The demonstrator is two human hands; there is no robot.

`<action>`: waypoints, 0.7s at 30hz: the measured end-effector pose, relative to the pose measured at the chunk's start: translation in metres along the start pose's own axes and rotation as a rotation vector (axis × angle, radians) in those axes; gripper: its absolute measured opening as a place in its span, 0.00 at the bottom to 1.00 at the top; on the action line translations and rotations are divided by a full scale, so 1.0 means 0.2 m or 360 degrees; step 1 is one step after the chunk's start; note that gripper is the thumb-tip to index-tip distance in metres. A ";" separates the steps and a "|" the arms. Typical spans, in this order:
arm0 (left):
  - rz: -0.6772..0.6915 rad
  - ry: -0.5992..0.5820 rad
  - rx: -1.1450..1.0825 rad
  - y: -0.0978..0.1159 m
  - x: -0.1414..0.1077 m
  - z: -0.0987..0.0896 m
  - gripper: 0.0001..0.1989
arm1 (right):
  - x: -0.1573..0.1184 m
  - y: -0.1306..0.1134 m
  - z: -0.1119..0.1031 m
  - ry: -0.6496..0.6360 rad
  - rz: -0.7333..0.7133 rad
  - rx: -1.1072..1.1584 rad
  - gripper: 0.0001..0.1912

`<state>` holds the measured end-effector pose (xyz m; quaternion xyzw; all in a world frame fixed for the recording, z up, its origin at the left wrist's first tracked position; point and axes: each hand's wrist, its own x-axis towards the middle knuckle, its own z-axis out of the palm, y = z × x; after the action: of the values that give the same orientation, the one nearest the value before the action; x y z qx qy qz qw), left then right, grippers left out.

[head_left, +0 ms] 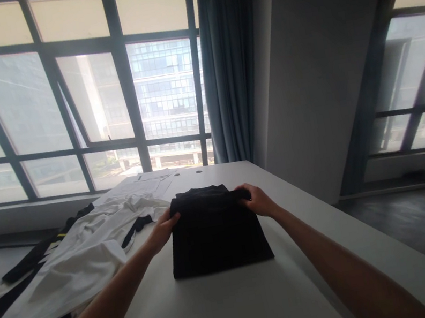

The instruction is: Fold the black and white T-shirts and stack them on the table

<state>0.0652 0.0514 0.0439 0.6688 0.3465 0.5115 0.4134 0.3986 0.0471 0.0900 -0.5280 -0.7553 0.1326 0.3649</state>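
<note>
A black folded garment (218,239) lies on the white table, its near part flat and its far part folded over in a thick roll. My left hand (165,224) grips the left end of that fold, thumb on the near side. On the opposite end, my right hand (258,200) pinches the fold's right corner, which sticks out a little past the flat part. The fingertips behind the cloth are hidden. What kind of garment it is, I cannot tell.
White and black clothes (86,256) lie loosely heaped along the left side of the table (222,314). Sheets of paper (147,183) rest at the far end. Beyond stand windows (166,90), a blue-grey curtain (226,70) and a grey pillar (313,55).
</note>
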 end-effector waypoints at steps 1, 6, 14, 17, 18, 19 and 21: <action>0.0000 0.0066 0.0067 -0.03 0.02 0.00 0.29 | 0.02 0.02 0.04 0.0063 0.0016 -0.0008 0.23; -0.0044 0.0330 0.0771 -0.26 0.05 0.00 0.27 | 0.02 0.19 0.27 -0.0025 0.0237 -0.0386 0.36; 0.0253 -0.0168 0.1367 -0.22 -0.02 0.15 0.23 | -0.02 0.13 0.33 -0.0199 0.0054 -0.0637 0.27; 0.0195 -0.0431 0.1519 -0.22 -0.04 0.20 0.28 | -0.04 0.08 0.38 -0.0398 -0.0052 -0.0568 0.31; 0.0152 -0.0494 0.1555 -0.24 -0.05 0.21 0.30 | -0.04 0.08 0.41 -0.0489 -0.0062 -0.0566 0.33; 0.0109 -0.0535 0.1580 -0.25 -0.06 0.21 0.31 | -0.05 0.08 0.44 -0.0574 -0.0060 -0.0572 0.35; 0.0034 -0.0560 0.1602 -0.28 -0.06 0.20 0.34 | -0.07 0.09 0.48 -0.0696 -0.0024 -0.0591 0.37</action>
<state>0.0991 0.0557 -0.0163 0.8636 0.4678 0.1664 0.0880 0.3482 0.0598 0.0068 -0.5390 -0.8313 0.1001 0.0914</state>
